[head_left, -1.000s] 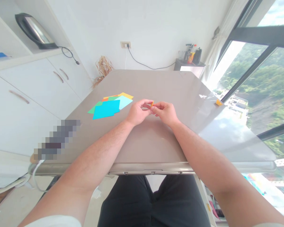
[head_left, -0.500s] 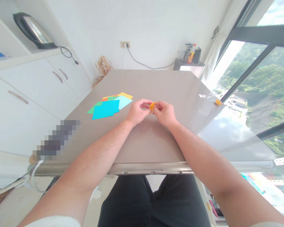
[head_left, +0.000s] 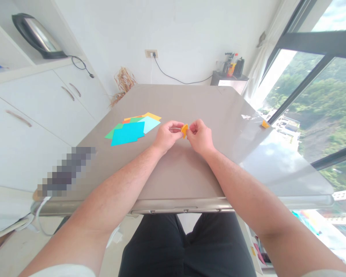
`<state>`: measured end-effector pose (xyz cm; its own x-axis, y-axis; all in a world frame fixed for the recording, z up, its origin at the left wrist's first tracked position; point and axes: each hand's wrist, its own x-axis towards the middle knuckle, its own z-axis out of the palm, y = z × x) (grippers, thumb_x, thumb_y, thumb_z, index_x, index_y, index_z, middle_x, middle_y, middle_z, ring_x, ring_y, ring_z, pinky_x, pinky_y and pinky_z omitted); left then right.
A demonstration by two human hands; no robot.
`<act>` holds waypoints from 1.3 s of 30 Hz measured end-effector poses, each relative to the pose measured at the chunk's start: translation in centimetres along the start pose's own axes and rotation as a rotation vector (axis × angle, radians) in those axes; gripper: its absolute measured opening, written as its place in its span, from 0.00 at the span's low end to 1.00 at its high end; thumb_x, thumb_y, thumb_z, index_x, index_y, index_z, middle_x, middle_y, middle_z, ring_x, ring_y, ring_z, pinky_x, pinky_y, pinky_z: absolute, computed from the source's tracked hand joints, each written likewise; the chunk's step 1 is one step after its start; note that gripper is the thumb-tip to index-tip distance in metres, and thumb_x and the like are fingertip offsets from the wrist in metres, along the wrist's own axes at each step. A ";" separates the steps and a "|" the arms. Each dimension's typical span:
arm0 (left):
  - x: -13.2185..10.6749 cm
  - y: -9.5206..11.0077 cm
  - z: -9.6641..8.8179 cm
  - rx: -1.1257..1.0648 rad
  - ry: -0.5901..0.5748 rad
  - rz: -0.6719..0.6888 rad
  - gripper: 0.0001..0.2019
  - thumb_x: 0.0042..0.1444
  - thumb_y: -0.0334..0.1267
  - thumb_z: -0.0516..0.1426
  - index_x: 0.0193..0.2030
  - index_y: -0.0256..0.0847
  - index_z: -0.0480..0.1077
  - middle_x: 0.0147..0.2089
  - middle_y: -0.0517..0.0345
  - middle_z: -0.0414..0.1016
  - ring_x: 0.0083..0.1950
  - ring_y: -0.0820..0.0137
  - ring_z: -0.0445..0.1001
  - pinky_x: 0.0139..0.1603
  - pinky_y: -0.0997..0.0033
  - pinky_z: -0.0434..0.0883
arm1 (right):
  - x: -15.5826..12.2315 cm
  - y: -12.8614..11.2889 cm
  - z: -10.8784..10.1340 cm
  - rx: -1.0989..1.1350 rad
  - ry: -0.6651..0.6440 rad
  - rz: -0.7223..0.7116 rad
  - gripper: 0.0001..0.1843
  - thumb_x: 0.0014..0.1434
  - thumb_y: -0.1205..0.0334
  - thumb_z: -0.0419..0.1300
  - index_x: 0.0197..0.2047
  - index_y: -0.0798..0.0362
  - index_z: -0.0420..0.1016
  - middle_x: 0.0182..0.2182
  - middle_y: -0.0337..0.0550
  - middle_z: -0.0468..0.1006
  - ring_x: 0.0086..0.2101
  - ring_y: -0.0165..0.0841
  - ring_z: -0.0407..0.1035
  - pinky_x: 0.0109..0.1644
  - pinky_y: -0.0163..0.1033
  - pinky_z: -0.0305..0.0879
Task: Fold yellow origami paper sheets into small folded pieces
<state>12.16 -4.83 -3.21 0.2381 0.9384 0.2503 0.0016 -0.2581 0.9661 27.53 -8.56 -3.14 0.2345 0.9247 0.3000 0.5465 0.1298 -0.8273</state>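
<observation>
A small folded piece of orange-yellow paper (head_left: 184,130) is held between my two hands, above the middle of the table. My left hand (head_left: 167,136) pinches it from the left with thumb and fingers. From the right, my right hand (head_left: 201,136) grips its other edge with curled fingers. The folds themselves are too small to make out. Left of my hands lie several overlapping sheets of coloured paper, with a bright blue sheet (head_left: 128,133) on top and a pale blue sheet (head_left: 152,126), green and orange ones partly showing.
Near the table's (head_left: 190,102) right edge, by the window, rests another small orange paper piece (head_left: 265,124). A blurred-out dark object (head_left: 66,171) lies at the left edge, a white cable beside it. An electric kettle (head_left: 39,36) stands on the left shelf.
The folded orange paper has turned a little between my fingers and its shape looks wider. My right fingers have shifted slightly upward. The camera view has moved slightly.
</observation>
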 end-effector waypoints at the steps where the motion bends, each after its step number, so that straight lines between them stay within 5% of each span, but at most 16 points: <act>1: 0.0 0.0 0.0 -0.005 0.008 -0.004 0.16 0.43 0.32 0.68 0.42 0.39 0.78 0.46 0.52 0.83 0.46 0.63 0.81 0.50 0.59 0.76 | 0.0 0.1 0.0 -0.004 0.006 -0.013 0.04 0.55 0.60 0.59 0.34 0.48 0.67 0.27 0.35 0.77 0.27 0.31 0.68 0.33 0.38 0.61; 7: 0.2 -0.2 0.0 -0.009 0.051 0.048 0.17 0.42 0.31 0.67 0.42 0.40 0.77 0.44 0.52 0.82 0.47 0.63 0.80 0.49 0.60 0.77 | -0.1 0.1 0.2 -0.012 0.029 -0.204 0.05 0.56 0.65 0.57 0.32 0.50 0.75 0.34 0.39 0.76 0.30 0.30 0.66 0.36 0.39 0.61; 12: 0.0 -0.1 0.1 -0.018 0.074 0.135 0.12 0.47 0.32 0.66 0.41 0.40 0.77 0.41 0.54 0.82 0.48 0.63 0.80 0.53 0.58 0.76 | -0.2 -0.2 0.2 0.066 0.020 -0.156 0.08 0.56 0.59 0.63 0.27 0.51 0.73 0.32 0.39 0.73 0.29 0.29 0.64 0.37 0.39 0.62; 16: -0.1 0.4 0.3 -0.178 0.079 0.079 0.10 0.50 0.36 0.65 0.39 0.38 0.75 0.39 0.55 0.80 0.47 0.64 0.80 0.52 0.56 0.79 | -0.2 -0.3 0.1 0.124 0.061 -0.150 0.10 0.55 0.58 0.64 0.25 0.51 0.70 0.30 0.37 0.72 0.28 0.29 0.62 0.36 0.39 0.62; 20: 0.1 0.9 -0.2 -0.223 0.080 -0.031 0.11 0.53 0.40 0.65 0.41 0.39 0.76 0.41 0.56 0.78 0.37 0.70 0.78 0.39 0.65 0.78 | -0.3 -0.6 -0.4 0.255 0.010 -0.130 0.09 0.54 0.59 0.63 0.25 0.51 0.71 0.27 0.36 0.70 0.27 0.28 0.62 0.34 0.38 0.62; 27: 0.3 1.2 -2.0 -0.326 -0.339 -0.317 0.10 0.54 0.42 0.66 0.38 0.38 0.77 0.32 0.58 0.73 0.27 0.76 0.69 0.28 0.74 0.68 | 0.0 -0.6 -1.9 0.586 -0.439 0.057 0.09 0.50 0.57 0.67 0.31 0.54 0.78 0.27 0.36 0.74 0.22 0.24 0.60 0.24 0.34 0.61; 39: -0.1 2.3 -2.5 -0.376 -0.563 -0.344 0.17 0.49 0.48 0.71 0.29 0.39 0.73 0.27 0.59 0.67 0.26 0.75 0.63 0.26 0.72 0.67 | -0.1 -0.8 -2.9 0.812 -0.625 0.164 0.13 0.47 0.59 0.73 0.25 0.53 0.73 0.14 0.26 0.56 0.18 0.22 0.49 0.23 0.33 0.59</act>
<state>9.73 -4.93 -0.87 0.7440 0.6670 -0.0412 -0.1418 0.2178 0.9656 29.39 -9.84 -1.09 -0.3280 0.9435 0.0465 -0.2150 -0.0266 -0.9762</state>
